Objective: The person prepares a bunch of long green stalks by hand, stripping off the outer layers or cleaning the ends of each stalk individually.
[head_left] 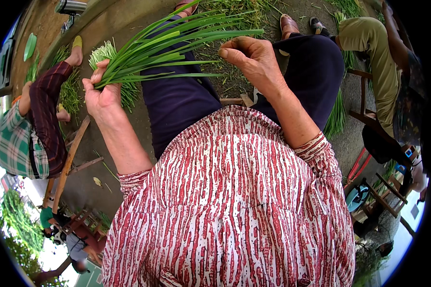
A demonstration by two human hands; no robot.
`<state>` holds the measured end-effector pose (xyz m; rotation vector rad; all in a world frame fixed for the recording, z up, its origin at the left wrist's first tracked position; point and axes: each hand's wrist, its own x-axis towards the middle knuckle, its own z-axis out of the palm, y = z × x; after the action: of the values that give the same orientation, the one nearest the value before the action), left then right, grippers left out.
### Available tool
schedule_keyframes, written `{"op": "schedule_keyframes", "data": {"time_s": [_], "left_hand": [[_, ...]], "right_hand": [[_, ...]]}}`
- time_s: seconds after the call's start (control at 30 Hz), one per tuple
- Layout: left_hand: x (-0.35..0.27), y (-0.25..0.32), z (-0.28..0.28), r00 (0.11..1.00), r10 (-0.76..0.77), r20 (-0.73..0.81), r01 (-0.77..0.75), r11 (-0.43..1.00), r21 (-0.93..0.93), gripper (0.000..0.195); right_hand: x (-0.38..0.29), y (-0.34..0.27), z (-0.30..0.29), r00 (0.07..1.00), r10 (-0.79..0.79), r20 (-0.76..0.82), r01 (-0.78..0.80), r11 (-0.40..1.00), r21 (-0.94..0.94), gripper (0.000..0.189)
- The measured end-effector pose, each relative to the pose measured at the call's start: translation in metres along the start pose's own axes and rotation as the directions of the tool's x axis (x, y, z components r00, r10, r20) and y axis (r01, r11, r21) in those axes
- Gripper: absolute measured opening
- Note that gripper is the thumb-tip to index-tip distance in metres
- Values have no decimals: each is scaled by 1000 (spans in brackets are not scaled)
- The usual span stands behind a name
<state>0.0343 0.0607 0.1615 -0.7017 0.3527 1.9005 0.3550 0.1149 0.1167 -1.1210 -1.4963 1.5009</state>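
Observation:
A loose bunch of flat green leaves, which look like garlic chives [158, 50], fans out to the right from my left hand [102, 91]. That hand grips them near one end, palm turned up. My right hand [255, 59] hovers beside the leaf tips, its fingers curled in and the thumb drawn close to them. No leaf shows between those fingers, and their tips look stained. Partly hidden behind my left hand, a thicker bundle with pale cut ends [106, 53] lies on the ground by my leg.
Loose leaves and trimmings [237, 14] litter the ground between my feet. A person in plaid [18, 140] sits to the left by a wooden stool leg [70, 161]. Someone in khaki trousers [370, 50] sits close on the right. Another green bundle [336, 118] lies beside my right knee.

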Motion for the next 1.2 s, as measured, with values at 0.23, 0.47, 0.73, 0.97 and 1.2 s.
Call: {"op": "schedule_keyframes", "data": {"time_s": [0.23, 0.47, 0.73, 0.97, 1.2], "left_hand": [[-1, 1, 1, 1000, -22, -11, 22, 1000, -16, 55], [3, 1, -1, 1000, 11, 19, -12, 999, 37, 53], [1, -6, -3, 999, -1, 45, -3, 995, 97, 54], [1, -6, -5, 994, -10, 105, -7, 988, 157, 54], [2, -6, -4, 994, 2, 105, -21, 984, 178, 54]], "right_hand": [[0, 7, -4, 981, -164, -104, 124, 941, -316, 19], [4, 2, -3, 969, -174, -173, 148, 977, -156, 29], [2, -10, 3, 980, -189, -60, 195, 974, 115, 26], [-5, -15, -2, 991, -132, -22, 134, 979, 152, 25], [-5, -17, -7, 996, -91, 2, 89, 972, 218, 24]]}}
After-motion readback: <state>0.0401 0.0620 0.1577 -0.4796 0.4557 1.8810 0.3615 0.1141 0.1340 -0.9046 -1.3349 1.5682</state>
